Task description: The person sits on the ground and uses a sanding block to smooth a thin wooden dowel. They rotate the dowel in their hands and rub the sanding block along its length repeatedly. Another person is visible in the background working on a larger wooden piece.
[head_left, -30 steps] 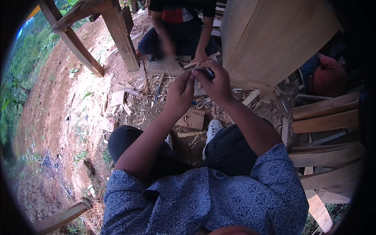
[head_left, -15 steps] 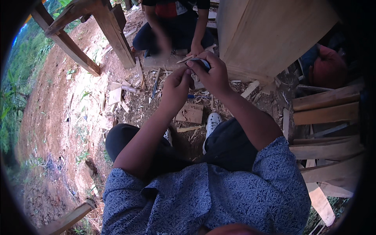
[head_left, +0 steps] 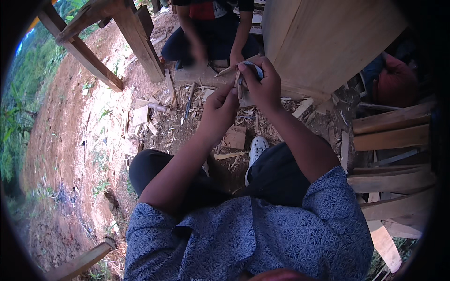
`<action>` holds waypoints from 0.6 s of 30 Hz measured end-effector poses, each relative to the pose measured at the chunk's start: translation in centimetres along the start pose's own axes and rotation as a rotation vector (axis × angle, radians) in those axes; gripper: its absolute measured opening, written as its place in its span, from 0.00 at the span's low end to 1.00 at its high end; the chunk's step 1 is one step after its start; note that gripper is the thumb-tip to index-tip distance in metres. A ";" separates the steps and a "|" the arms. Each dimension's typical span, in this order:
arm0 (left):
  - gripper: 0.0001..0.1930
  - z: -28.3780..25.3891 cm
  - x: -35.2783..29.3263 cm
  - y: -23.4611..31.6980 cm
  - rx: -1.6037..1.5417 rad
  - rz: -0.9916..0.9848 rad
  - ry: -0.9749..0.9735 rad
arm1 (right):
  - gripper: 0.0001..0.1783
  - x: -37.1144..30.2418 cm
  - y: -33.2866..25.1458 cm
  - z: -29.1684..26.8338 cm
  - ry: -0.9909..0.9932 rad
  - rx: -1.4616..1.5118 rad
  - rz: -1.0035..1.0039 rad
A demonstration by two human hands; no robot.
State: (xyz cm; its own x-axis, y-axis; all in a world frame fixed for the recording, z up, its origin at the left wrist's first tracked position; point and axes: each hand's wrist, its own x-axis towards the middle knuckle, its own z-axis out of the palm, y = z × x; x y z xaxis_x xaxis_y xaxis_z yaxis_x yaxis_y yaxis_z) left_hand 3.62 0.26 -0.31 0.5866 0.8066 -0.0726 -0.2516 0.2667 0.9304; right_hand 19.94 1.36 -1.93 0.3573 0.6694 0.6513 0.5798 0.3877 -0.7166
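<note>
In front of me, my left hand [head_left: 220,110] pinches the lower end of a small, slim wooden piece [head_left: 238,80]. My right hand [head_left: 265,89] closes round its upper part, with a thin, pale bluish sheet [head_left: 255,68] showing between thumb and fingers. Whether the sheet is paper or something else I cannot make out. Both hands nearly meet, above chips and shavings on the ground. A square wooden block [head_left: 234,137] lies below them, between my feet.
Across from me sits a person [head_left: 213,33], one hand blurred, at a low plank [head_left: 194,75]. A large wooden panel [head_left: 323,47] stands at right, with stacked boards [head_left: 391,126] nearer. Left are a wooden frame [head_left: 136,40] and a long thin tool [head_left: 190,99] on the ground.
My hands have turned the wooden piece more upright, and the right hand has shifted slightly right. The left hand sits a little lower. The view has shifted slightly.
</note>
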 end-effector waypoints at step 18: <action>0.20 -1.4 0.5 0.1 -0.074 0.040 0.076 | 0.16 -2.0 -2.2 0.4 -0.213 0.122 0.035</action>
State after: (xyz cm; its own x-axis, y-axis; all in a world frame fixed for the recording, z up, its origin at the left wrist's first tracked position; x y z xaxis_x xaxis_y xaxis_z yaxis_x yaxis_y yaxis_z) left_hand 2.77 1.42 -0.81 0.5156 0.8543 -0.0659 -0.3312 0.2696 0.9042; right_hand 17.67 -0.55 -1.74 0.2062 0.7972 0.5675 0.4724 0.4268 -0.7712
